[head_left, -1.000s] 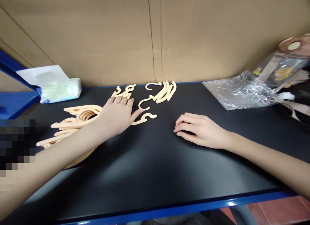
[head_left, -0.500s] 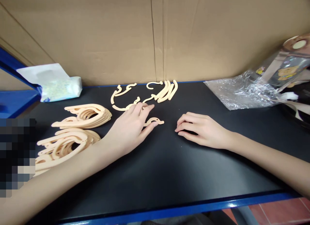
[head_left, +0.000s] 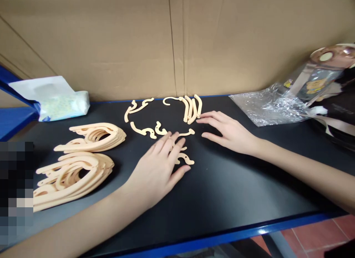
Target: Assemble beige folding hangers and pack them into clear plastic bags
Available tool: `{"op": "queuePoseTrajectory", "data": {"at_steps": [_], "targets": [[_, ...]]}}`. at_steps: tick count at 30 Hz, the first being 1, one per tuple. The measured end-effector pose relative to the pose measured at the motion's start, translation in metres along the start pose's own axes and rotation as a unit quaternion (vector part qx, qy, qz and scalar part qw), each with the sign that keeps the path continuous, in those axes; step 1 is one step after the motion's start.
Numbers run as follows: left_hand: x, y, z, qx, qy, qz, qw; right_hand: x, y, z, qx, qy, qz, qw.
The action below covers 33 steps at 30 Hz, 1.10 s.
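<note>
Palm down and fingers spread, my left hand (head_left: 158,165) lies over several cream plastic hanger parts and partly hides them. A curved hanger arm with a hole (head_left: 186,158) pokes out between its thumb and forefinger. Just beyond its fingertips lies a hanger hook (head_left: 188,133). My right hand (head_left: 226,130) is open, its fingertips at the lower end of a row of curved bars (head_left: 191,109); whether they touch cannot be made out. Another hook (head_left: 168,101) lies left of the row. More curved arm pieces (head_left: 143,131) are scattered to the left.
Two stacks of cream hangers, a far one (head_left: 119,137) and a near one (head_left: 102,169), stand at the left. Behind them is a white-and-green soft packet (head_left: 65,104). Clear plastic wrap (head_left: 257,106), a bottle (head_left: 318,78) and a dark bag (head_left: 338,110) occupy the right. Cardboard (head_left: 124,47) walls the back.
My left hand has come nearer, and the pieces under it lie closer to me. My right hand has reached forward to the curved bars, its fingers spreading. The view has shifted slightly.
</note>
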<state>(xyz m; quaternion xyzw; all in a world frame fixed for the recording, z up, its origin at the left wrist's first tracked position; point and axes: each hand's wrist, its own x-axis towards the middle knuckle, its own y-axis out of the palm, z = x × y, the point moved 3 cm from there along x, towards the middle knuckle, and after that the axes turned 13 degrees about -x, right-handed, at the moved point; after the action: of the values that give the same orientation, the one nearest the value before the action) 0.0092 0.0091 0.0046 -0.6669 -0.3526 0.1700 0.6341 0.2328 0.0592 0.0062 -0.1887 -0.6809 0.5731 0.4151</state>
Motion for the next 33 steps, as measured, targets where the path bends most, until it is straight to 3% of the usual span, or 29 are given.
{"op": "queuePoseTrajectory", "data": {"at_steps": [5,10,15,19,25,29,33], "targets": [[0.007,-0.006,0.036,0.024,-0.153,-0.002,0.988,0.014,0.011,-0.015,-0.045,0.003,0.082,0.996],[0.016,-0.008,0.060,-0.007,-0.215,0.025,0.976,0.016,0.015,-0.024,-0.076,0.008,0.067,0.995],[0.015,-0.006,0.041,0.044,-0.171,-0.013,0.984,0.016,0.019,-0.023,-0.106,-0.014,0.061,0.992],[0.006,-0.002,0.025,0.053,-0.145,0.003,0.988,0.017,0.019,-0.023,-0.072,-0.026,0.055,0.996],[0.007,0.005,0.043,0.013,-0.145,0.005,0.989,0.004,-0.001,-0.010,-0.035,-0.026,0.016,0.999],[0.007,0.002,0.041,0.054,-0.149,-0.016,0.987,-0.005,-0.006,0.000,-0.047,0.011,-0.018,0.999],[0.011,-0.005,0.037,0.124,-0.179,-0.023,0.976,-0.007,0.005,0.003,-0.076,0.023,0.031,0.996]]}}
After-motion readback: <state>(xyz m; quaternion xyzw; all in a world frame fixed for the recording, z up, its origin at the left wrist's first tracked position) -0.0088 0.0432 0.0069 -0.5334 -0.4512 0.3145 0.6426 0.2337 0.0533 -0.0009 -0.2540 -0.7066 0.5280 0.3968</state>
